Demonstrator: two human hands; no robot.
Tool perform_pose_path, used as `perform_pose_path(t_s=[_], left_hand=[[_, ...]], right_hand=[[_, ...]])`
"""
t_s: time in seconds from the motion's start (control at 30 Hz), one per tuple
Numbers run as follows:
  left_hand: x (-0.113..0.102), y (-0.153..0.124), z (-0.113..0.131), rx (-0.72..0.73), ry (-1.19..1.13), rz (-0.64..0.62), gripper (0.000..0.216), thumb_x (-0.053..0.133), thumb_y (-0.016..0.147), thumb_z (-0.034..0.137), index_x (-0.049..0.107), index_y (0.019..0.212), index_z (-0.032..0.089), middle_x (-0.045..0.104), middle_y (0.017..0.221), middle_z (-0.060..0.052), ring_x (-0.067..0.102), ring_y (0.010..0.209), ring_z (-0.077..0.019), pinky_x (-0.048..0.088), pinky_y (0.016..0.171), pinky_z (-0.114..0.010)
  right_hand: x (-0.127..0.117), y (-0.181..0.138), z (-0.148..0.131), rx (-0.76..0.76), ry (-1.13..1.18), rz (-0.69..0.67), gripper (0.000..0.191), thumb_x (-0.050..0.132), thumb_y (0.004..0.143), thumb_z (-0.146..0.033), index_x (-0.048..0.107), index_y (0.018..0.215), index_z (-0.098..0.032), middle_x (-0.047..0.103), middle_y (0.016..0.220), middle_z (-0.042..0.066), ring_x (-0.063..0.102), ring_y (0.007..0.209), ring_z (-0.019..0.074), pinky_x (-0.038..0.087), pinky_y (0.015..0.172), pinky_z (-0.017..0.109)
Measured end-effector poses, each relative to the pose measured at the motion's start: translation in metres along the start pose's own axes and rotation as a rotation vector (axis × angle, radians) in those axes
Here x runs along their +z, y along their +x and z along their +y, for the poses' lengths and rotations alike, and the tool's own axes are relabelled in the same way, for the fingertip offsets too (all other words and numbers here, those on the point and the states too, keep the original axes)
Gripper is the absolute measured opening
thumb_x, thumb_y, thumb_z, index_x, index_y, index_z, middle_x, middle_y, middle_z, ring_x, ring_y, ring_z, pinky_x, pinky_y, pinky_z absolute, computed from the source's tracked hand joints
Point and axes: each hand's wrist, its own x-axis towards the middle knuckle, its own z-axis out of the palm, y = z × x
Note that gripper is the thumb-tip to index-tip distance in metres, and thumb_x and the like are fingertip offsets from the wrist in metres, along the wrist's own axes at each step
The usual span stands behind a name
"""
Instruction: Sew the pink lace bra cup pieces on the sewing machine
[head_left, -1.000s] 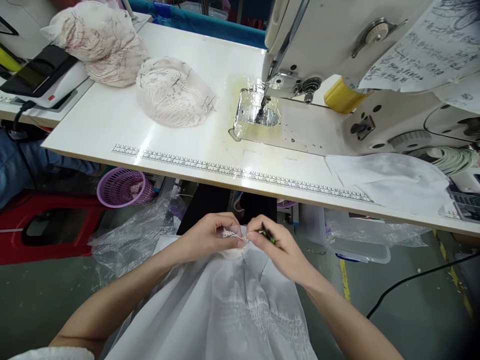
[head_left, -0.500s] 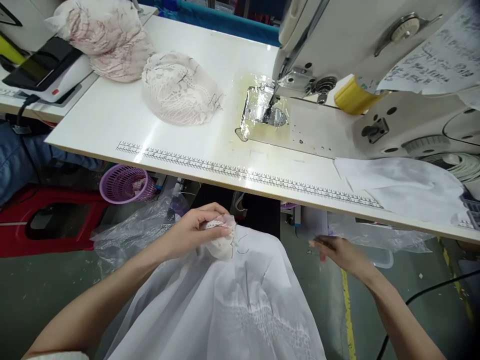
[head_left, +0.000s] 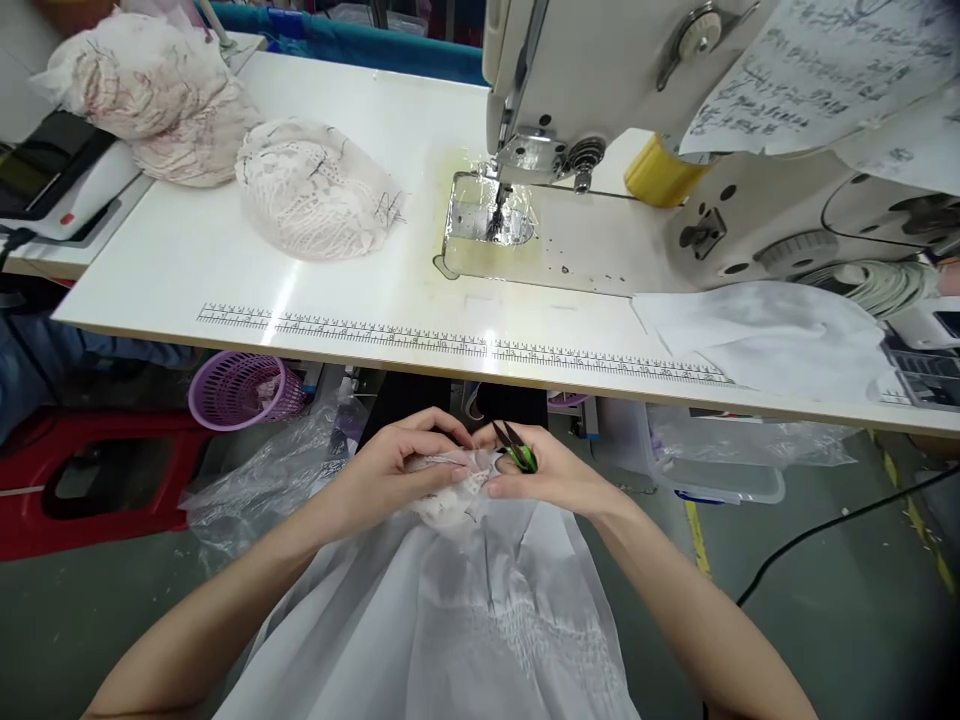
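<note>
Over my lap, my left hand (head_left: pixel 405 465) is closed on a bunched piece of white lace fabric (head_left: pixel 450 500). Fingers and thumb pinch its upper edge, and part of the bundle is hidden in the palm. My right hand (head_left: pixel 544 470) has come up against it from the right, fingertips near the left hand's. Small thread snips (head_left: pixel 517 450) with dark blades and a green part sit in the right hand, blades pointing up and left. White sheer fabric (head_left: pixel 480 620) with a gathered band spreads below both hands.
Ahead stands a white table (head_left: pixel 337 300) with a printed ruler and a sewing machine (head_left: pixel 499 210). Lace pieces (head_left: pixel 315 190) and a fabric heap (head_left: pixel 157 100) lie left; white cloth (head_left: pixel 772 340) lies right. Below are a purple basket (head_left: pixel 244 390) and a red stool (head_left: pixel 97 480).
My right hand has moved left from beside the lap to the lace fabric, and the snips now show in it. My left hand keeps its hold. The view has shifted right.
</note>
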Motion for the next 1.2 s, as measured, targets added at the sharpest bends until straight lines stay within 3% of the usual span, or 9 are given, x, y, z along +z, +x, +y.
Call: perform_pose_path(t_s=[0.1,0.23,0.4,0.57,0.67,0.83,0.93,1.07,1.2], left_hand=[[-0.004,-0.005,0.001,0.010,0.078,0.049,0.020,0.061,0.089,0.037,0.073,0.084,0.021,0.051,0.098,-0.004,0.050,0.074,-0.0110,0.038,0.057,-0.020],[-0.005,-0.007,-0.003,0.001,0.076,0.071,0.022,0.061,0.089,0.035,0.069,0.078,0.018,0.054,0.083,-0.002,0.049,0.070,-0.0110,0.036,0.059,-0.022],[-0.003,-0.006,-0.009,0.051,0.044,0.228,0.025,0.058,0.091,0.035,0.062,0.075,0.016,0.055,0.080,-0.001,0.050,0.072,-0.0122,0.036,0.063,-0.023],[0.003,-0.004,-0.006,0.041,0.043,0.106,0.016,0.068,0.085,0.033,0.063,0.090,0.019,0.059,0.087,-0.001,0.053,0.073,-0.0117,0.040,0.064,-0.022],[0.009,-0.002,-0.007,0.195,0.129,0.187,0.003,0.062,0.088,0.021,0.061,0.088,0.019,0.061,0.085,-0.001,0.056,0.074,-0.0116,0.042,0.065,-0.022],[0.009,-0.003,-0.012,0.595,0.399,0.313,0.021,0.049,0.090,0.005,0.064,0.085,0.019,0.063,0.092,-0.004,0.061,0.078,-0.0110,0.045,0.064,-0.020],[0.006,-0.006,-0.011,0.630,0.492,0.313,0.027,0.045,0.092,0.005,0.066,0.081,0.020,0.063,0.094,-0.006,0.060,0.073,-0.0103,0.045,0.059,-0.020],[0.007,-0.006,-0.009,0.623,0.508,0.315,0.028,0.045,0.092,0.007,0.067,0.080,0.020,0.064,0.093,-0.007,0.060,0.072,-0.0110,0.045,0.058,-0.020],[0.009,-0.004,-0.009,0.670,0.471,0.345,0.026,0.047,0.090,0.003,0.065,0.081,0.020,0.064,0.105,-0.007,0.057,0.068,-0.0082,0.047,0.059,-0.020]], right_hand=[[0.003,0.009,0.000,-0.009,0.009,-0.002,0.031,0.077,0.073,-0.043,0.065,0.082,-0.016,0.058,0.077,0.000,0.048,0.068,0.0109,0.038,0.062,0.024],[0.009,0.007,-0.005,-0.075,0.022,0.078,0.034,0.076,0.075,-0.045,0.059,0.071,-0.016,0.054,0.075,-0.001,0.047,0.069,0.0116,0.037,0.064,0.026],[0.014,0.000,-0.014,-0.055,-0.088,0.216,0.031,0.067,0.084,-0.043,0.053,0.072,-0.018,0.049,0.070,-0.002,0.043,0.066,0.0111,0.033,0.061,0.025],[0.019,0.003,-0.017,-0.094,-0.167,0.297,0.022,0.066,0.084,-0.039,0.059,0.078,-0.019,0.053,0.072,-0.001,0.042,0.063,0.0108,0.032,0.057,0.025],[0.024,0.002,-0.017,-0.210,-0.190,0.369,0.011,0.066,0.083,-0.030,0.063,0.080,-0.020,0.055,0.076,0.000,0.042,0.062,0.0101,0.033,0.056,0.025],[0.022,-0.010,-0.016,-0.364,-0.277,0.330,0.014,0.056,0.085,-0.015,0.065,0.076,-0.021,0.052,0.089,0.003,0.041,0.059,0.0082,0.033,0.051,0.024],[0.016,-0.017,-0.020,-0.359,-0.391,0.300,0.014,0.051,0.085,-0.013,0.062,0.079,-0.021,0.053,0.097,0.006,0.046,0.064,0.0101,0.036,0.051,0.025],[0.018,-0.016,-0.024,-0.474,-0.472,0.463,0.003,0.062,0.087,-0.021,0.064,0.088,-0.023,0.056,0.094,0.006,0.049,0.063,0.0105,0.041,0.052,0.026],[0.030,-0.010,-0.021,-0.596,-0.522,0.463,0.012,0.062,0.087,-0.017,0.068,0.095,-0.024,0.059,0.088,0.005,0.053,0.065,0.0114,0.043,0.050,0.024]])
